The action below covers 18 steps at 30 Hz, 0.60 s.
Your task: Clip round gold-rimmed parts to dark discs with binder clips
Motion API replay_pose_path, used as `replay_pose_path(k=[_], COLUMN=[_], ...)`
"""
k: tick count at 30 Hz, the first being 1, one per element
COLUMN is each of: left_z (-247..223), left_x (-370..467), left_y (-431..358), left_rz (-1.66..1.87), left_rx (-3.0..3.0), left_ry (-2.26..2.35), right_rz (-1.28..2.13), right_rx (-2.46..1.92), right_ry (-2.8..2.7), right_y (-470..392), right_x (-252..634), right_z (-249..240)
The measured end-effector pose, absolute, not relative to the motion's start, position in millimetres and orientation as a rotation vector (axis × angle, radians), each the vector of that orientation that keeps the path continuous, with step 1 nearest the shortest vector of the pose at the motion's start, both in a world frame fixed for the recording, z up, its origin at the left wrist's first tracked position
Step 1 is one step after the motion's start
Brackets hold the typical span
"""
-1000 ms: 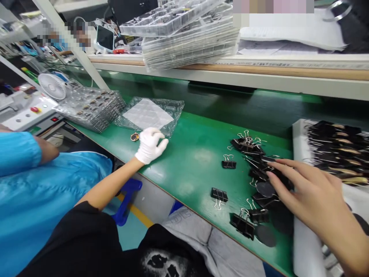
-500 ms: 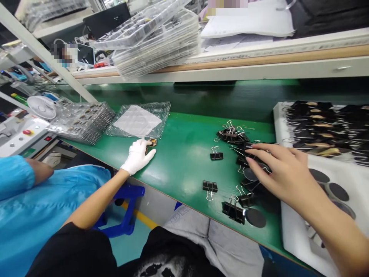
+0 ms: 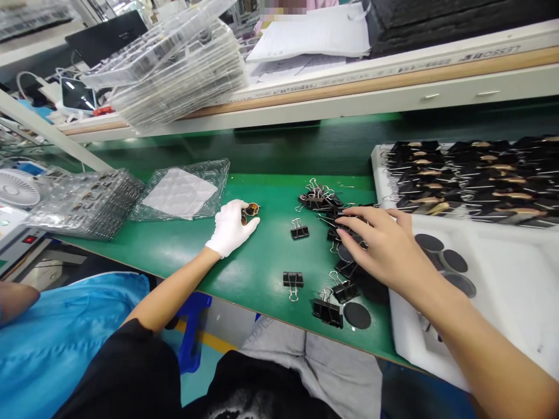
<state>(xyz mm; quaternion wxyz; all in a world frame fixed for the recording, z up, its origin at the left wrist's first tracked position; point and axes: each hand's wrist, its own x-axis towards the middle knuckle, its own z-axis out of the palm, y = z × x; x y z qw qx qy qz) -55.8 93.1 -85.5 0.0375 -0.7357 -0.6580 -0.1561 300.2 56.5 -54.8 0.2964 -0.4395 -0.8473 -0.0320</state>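
Observation:
My left hand [image 3: 232, 229], in a white glove, is closed with thumb and fingers around small round parts [image 3: 253, 209] with copper-coloured and black insides, low over the green bench. My right hand [image 3: 374, 240] is bare, palm down above a heap of black binder clips [image 3: 334, 220]. Its fingers are stretched out and apart; whether the fingertips touch a clip I cannot tell. Nearer to me lie a single binder clip [image 3: 292, 279], a larger clip [image 3: 327, 312] and a flat dark disc [image 3: 357, 315]. Another clip [image 3: 299, 229] sits left of the heap.
On the right, a white foam tray [image 3: 404, 343] holds rows of clipped black pieces [image 3: 423, 169] and several dark discs [image 3: 454, 260]. A clear plastic tray [image 3: 220, 174] with a white sheet [image 3: 180, 192] lies left, beside stacked clear trays [image 3: 105, 203]. A shelf edge [image 3: 305, 107] crosses behind.
My left hand has moved right with the round parts, away from the clear tray's edge. The view has swung to the right. My right hand stays over the binder clips.

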Motion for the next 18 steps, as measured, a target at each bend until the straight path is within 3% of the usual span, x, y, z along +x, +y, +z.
replay_pose_path(k=[18], left_z=[-65], left_x=[-55], left_y=[139], left_rz=[-0.160], left_rx=[-2.666], left_ry=[-1.831], right_rz=[-0.028], right_rx=[-1.196], right_ry=[-2.230], right_y=[53], right_x=[300], right_z=[-37])
